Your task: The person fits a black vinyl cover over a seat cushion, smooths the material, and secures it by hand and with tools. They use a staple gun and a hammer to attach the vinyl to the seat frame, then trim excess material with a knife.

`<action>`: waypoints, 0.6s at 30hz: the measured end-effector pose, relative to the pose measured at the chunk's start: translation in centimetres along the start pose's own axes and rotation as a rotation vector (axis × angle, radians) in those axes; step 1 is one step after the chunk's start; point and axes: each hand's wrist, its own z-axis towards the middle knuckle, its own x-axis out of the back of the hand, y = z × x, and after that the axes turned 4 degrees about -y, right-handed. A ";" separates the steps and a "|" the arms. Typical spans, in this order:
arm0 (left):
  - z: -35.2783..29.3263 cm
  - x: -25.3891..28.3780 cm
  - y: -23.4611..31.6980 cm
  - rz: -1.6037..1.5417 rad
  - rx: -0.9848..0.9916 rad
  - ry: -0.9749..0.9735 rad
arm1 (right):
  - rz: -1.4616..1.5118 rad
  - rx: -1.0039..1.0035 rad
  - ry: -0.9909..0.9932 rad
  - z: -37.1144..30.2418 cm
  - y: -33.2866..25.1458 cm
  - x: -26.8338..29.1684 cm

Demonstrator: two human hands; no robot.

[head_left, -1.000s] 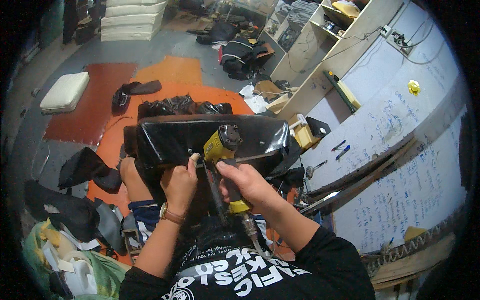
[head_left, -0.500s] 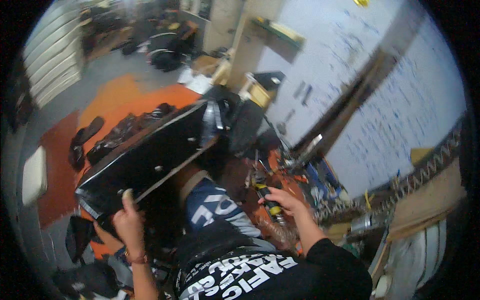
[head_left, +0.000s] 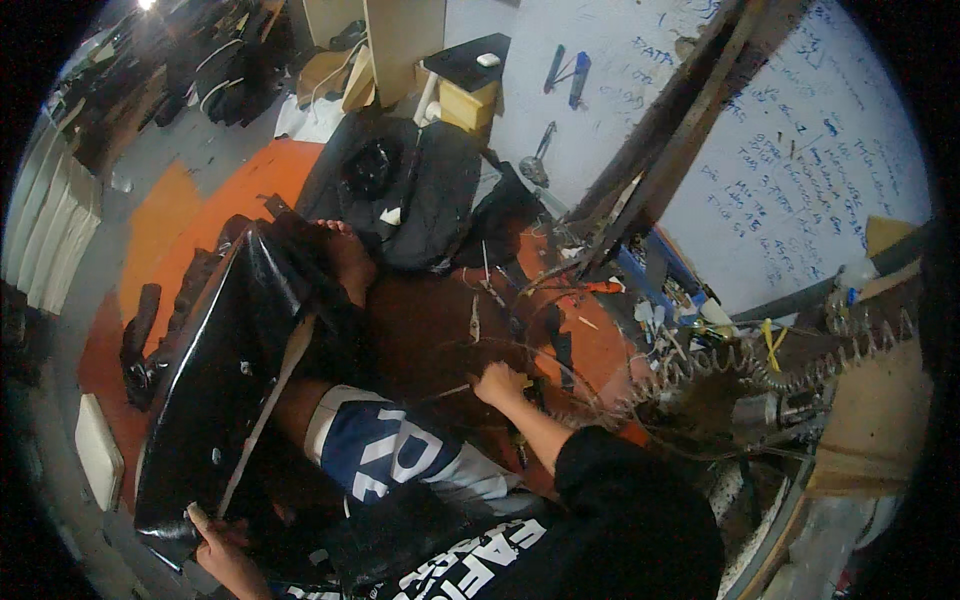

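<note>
A glossy black vinyl-covered panel (head_left: 205, 400), with several small shiny studs along its face, leans across my lap on the left. My left hand (head_left: 228, 562) grips its lower near corner, thumb on the face. Over the reddish-brown floor, my right hand (head_left: 500, 384) is closed around a thin-shafted tool (head_left: 447, 393); the shaft points left toward the panel. The fist hides the tool's handle, so its exact kind cannot be told.
Beyond the panel lies a dark padded cushion (head_left: 400, 190). A coiled clear air hose (head_left: 690, 365) runs along the right. Several hand tools and scraps clutter the floor by the written-on white wall (head_left: 780, 190). A cream pad (head_left: 98, 450) sits far left.
The panel has swung steeper, its far end coming nearer to me. My right hand has moved left and no longer shows the yellow-and-black tool it held. The view has shifted.
</note>
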 end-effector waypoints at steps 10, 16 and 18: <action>2.7 1.6 -4.5 0.024 -0.081 -0.024 | -0.160 0.555 -0.233 2.1 -5.1 -6.6; -2.1 4.3 4.0 0.315 -0.241 -0.820 | 0.074 0.406 0.338 4.2 -3.5 1.5; -4.8 4.4 9.5 0.194 -0.277 -1.072 | 0.497 0.484 0.488 0.6 -7.1 9.6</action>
